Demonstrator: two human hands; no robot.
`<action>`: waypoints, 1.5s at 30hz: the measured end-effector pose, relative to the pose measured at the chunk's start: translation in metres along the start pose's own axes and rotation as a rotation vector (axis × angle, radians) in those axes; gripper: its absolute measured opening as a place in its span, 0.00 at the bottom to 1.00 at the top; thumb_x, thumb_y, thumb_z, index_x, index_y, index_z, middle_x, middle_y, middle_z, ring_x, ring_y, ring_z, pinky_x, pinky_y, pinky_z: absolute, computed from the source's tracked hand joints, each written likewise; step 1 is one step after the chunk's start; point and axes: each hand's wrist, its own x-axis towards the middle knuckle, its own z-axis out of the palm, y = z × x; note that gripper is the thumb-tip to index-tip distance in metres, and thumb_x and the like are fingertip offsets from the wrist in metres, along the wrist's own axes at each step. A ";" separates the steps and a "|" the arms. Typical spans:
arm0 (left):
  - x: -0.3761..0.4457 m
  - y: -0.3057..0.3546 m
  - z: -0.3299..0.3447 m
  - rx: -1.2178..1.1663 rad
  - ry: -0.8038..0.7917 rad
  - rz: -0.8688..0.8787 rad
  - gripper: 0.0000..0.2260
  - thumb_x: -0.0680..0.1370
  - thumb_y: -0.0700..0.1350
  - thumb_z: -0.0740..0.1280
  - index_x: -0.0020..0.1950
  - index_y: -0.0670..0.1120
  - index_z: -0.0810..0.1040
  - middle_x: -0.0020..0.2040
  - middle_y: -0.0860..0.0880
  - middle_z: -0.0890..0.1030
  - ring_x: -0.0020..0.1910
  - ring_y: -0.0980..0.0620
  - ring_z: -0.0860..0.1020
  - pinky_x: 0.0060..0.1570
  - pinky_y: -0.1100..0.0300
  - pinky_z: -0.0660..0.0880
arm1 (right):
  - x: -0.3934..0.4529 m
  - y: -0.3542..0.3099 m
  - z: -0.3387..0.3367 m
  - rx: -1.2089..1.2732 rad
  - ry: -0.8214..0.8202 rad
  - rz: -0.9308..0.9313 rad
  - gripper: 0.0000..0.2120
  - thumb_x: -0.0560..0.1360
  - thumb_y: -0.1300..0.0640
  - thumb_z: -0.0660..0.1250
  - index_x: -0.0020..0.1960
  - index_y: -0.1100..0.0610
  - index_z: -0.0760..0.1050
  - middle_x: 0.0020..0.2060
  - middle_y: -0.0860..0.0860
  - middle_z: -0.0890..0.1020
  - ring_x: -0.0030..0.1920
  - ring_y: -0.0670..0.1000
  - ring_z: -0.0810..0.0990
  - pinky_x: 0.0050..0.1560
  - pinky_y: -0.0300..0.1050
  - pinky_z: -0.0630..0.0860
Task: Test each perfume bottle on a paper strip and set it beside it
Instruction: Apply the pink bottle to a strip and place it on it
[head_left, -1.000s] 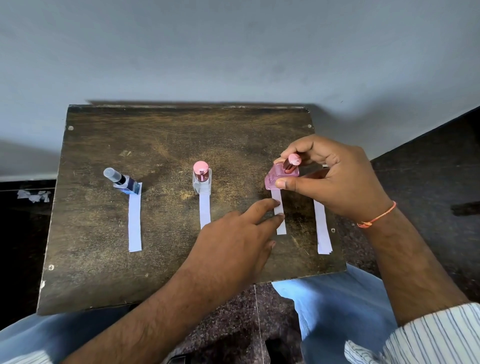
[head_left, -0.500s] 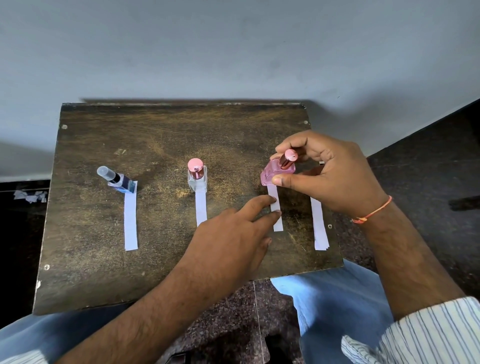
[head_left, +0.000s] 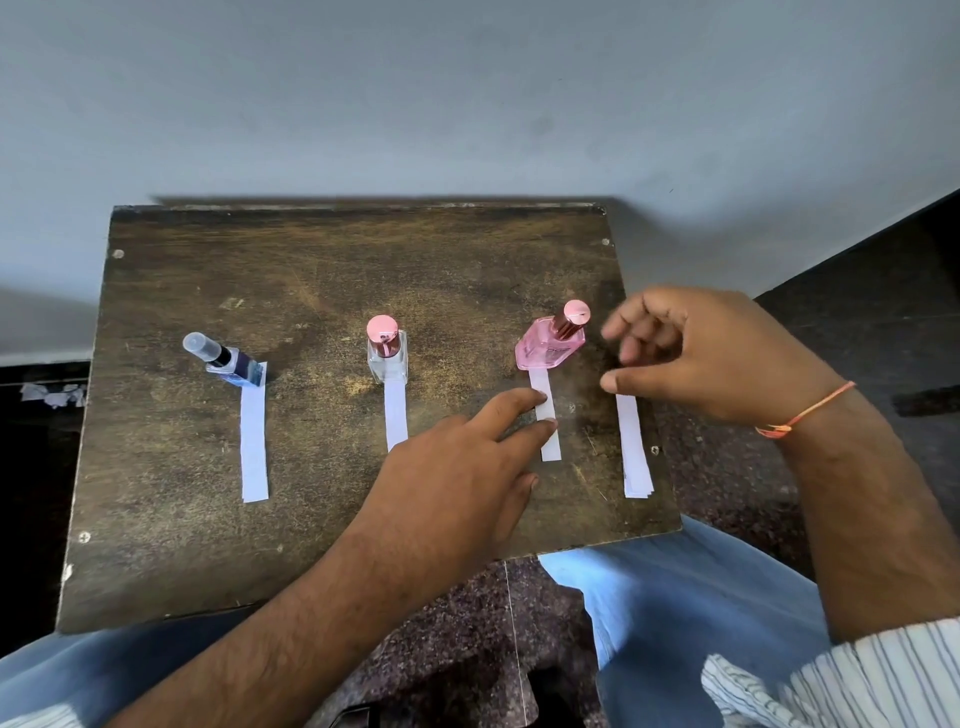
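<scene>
Three perfume bottles stand in a row on the wooden board (head_left: 311, 270), each at the far end of a white paper strip. On the left is a blue bottle with a clear cap (head_left: 228, 361), with its strip (head_left: 253, 441). In the middle stands a clear bottle with a pink cap (head_left: 387, 351), with its strip (head_left: 396, 415). The pink bottle (head_left: 553, 340) stands free on the third strip (head_left: 546, 415). My left hand (head_left: 467, 467) rests two fingertips on that strip. My right hand (head_left: 711, 348) hovers just right of the pink bottle, fingers apart, holding nothing.
A small stack of spare strips (head_left: 635, 447) lies near the board's right edge, partly under my right hand. The board rests on my lap, against a grey wall. Dark floor lies on both sides.
My right hand has let go of the pink bottle and drawn back to the right. The bottle now stands alone on the strip. My left hand keeps its fingers on the strip.
</scene>
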 end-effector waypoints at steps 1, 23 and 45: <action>0.000 0.000 0.000 -0.002 0.000 -0.001 0.24 0.87 0.58 0.58 0.84 0.62 0.59 0.84 0.66 0.51 0.67 0.54 0.78 0.56 0.50 0.85 | -0.001 0.003 -0.002 -0.032 -0.052 0.057 0.17 0.67 0.49 0.86 0.51 0.45 0.83 0.38 0.42 0.87 0.41 0.38 0.83 0.38 0.27 0.70; 0.001 0.001 -0.002 -0.002 -0.025 -0.004 0.25 0.87 0.59 0.57 0.84 0.63 0.57 0.84 0.67 0.49 0.67 0.55 0.77 0.57 0.52 0.85 | -0.004 0.011 0.001 -0.057 -0.164 0.183 0.23 0.67 0.51 0.86 0.57 0.42 0.80 0.38 0.33 0.86 0.40 0.34 0.83 0.43 0.40 0.72; 0.000 0.001 -0.004 -0.024 -0.020 0.028 0.26 0.88 0.58 0.57 0.85 0.63 0.55 0.84 0.67 0.47 0.68 0.54 0.75 0.62 0.55 0.81 | 0.001 0.016 -0.001 -0.040 -0.081 0.124 0.27 0.70 0.51 0.84 0.65 0.36 0.80 0.41 0.41 0.87 0.40 0.41 0.84 0.43 0.37 0.72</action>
